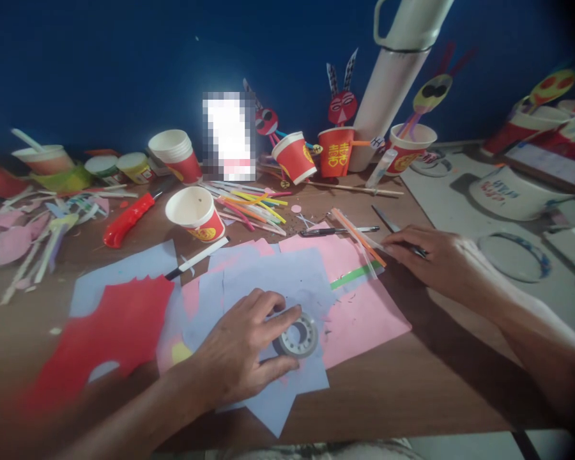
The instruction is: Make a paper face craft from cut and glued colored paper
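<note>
My left hand (256, 338) reaches over pale blue paper (268, 275), index finger and thumb on either side of a roll of clear tape (303, 335). The finger touches the roll's upper edge. At the right, my right hand (426, 255) has its fingers pressed together beside a pale thin strip (374, 243); whether they pinch it is unclear. A slim grey pointed tool (386, 219) runs beneath that hand, its dark end partly covered. An orange straw (359, 236) and a black pen (338, 231) lie on pink paper (359, 326) nearby.
Cut red paper (124, 319), a white marker (204, 255) and a red-handled tool (130, 220) lie left. Behind are a paper cup (194, 214), coloured straws (249, 207), cups with paper faces (336, 150) and a tall flask (393, 89). A tape roll (515, 255) lies right.
</note>
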{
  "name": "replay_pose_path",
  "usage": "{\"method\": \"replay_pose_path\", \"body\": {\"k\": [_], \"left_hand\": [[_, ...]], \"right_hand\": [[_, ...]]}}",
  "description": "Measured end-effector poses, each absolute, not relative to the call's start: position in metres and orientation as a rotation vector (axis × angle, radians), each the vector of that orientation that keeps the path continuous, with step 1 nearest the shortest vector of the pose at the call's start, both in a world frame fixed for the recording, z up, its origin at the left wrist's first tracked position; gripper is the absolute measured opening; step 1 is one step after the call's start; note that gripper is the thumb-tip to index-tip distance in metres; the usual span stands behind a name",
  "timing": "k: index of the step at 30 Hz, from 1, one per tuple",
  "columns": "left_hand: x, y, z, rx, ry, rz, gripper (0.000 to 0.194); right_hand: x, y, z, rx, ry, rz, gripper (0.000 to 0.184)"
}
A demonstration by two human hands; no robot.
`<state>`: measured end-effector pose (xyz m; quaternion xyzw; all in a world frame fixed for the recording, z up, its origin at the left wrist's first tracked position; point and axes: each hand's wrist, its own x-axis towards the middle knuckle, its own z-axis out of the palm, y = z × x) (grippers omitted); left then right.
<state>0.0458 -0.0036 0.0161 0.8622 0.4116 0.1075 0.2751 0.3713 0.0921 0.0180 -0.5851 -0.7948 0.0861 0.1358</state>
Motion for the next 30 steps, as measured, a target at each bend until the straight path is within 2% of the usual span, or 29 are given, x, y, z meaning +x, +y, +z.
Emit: {"method": "replay_pose_path", "body": {"k": [6, 22, 30], "left_hand": [[0.047, -0.004, 0.019, 2.306, 1.092, 0.296, 0.040], [0.046, -0.003, 0.019, 2.296, 1.095, 0.313, 0.040], [0.043, -0.002, 0.014, 2.342, 1.086, 0.276, 0.048]], "right_hand": [[0.369, 0.089, 0.022, -1.696, -2.265, 0.265, 0.021], [0.371, 0.082, 0.027, -1.654, -2.254, 0.272, 0.022], [0.368, 0.080, 0.026, -1.655, -2.232, 0.305, 0.020]]}}
